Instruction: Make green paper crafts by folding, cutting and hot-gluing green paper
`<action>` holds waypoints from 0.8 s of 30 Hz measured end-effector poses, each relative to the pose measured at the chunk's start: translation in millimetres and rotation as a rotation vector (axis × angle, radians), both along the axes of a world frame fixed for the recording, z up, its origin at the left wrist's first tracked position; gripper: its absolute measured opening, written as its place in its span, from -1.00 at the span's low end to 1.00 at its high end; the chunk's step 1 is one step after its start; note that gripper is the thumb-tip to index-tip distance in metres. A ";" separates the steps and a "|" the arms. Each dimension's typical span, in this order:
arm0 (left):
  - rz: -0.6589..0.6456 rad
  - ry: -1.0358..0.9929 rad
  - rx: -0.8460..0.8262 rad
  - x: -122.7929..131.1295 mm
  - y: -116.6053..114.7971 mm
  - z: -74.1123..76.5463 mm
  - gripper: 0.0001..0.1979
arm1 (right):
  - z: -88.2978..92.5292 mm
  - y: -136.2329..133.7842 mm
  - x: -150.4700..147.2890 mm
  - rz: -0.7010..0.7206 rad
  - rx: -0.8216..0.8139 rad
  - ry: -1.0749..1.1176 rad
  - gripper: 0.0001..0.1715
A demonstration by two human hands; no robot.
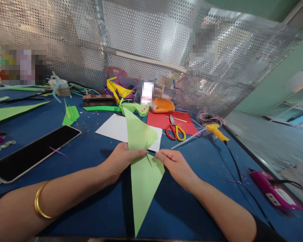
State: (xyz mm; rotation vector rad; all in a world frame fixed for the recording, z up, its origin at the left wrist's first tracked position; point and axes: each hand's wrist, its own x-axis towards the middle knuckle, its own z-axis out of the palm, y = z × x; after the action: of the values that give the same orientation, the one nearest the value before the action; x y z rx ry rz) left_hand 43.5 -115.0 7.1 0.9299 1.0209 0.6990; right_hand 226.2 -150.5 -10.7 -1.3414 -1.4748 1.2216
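Observation:
A sheet of light green paper (144, 188), cut to long points at top and bottom, is held upright over the blue table. My left hand (125, 159) grips it at the middle of its left edge, thumb lying across the front. With fingers pinched together, my right hand (175, 164) holds the paper's right edge, beside a small flap or slit in the middle. Behind the paper lie a white sheet (111, 129) and a red sheet (151, 117). Scissors (176, 129) with one red and one yellow handle rest partly on the red sheet.
A yellow glue gun (217, 131) with its cord lies at right, near a magenta power strip (275, 190). At left are a phone (35, 153) and green paper scraps (70, 114). Folded yellow paper (118, 89) and an orange object (164, 106) sit before the perforated metal screen (141, 33).

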 end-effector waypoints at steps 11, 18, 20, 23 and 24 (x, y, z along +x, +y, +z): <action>-0.200 0.021 0.051 -0.3 -1.3 -9.7 -0.82 | 42.4 89.3 25.3 -0.218 0.751 -0.740 -0.78; -0.352 -0.096 0.048 -6.2 -3.9 -10.0 -0.76 | 53.2 199.7 -24.9 -0.104 0.780 -1.147 -0.70; -0.390 -0.092 0.052 -7.8 -4.6 -10.5 -0.74 | 50.3 218.3 -37.5 -0.058 0.772 -1.190 -0.71; -0.404 -0.093 0.037 -8.7 -4.5 -12.0 -0.72 | 43.6 234.6 -49.1 -0.010 0.767 -1.233 -0.73; -0.402 -0.095 0.033 -8.8 -4.1 -12.5 -0.72 | 41.1 237.8 -51.2 -0.005 0.765 -1.241 -0.72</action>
State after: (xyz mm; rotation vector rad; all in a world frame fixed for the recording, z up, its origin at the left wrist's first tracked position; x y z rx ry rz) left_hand 34.7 -119.0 -5.5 1.0814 0.7105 0.4182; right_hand 175.1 87.3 30.4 -1.5280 -2.3624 -0.4151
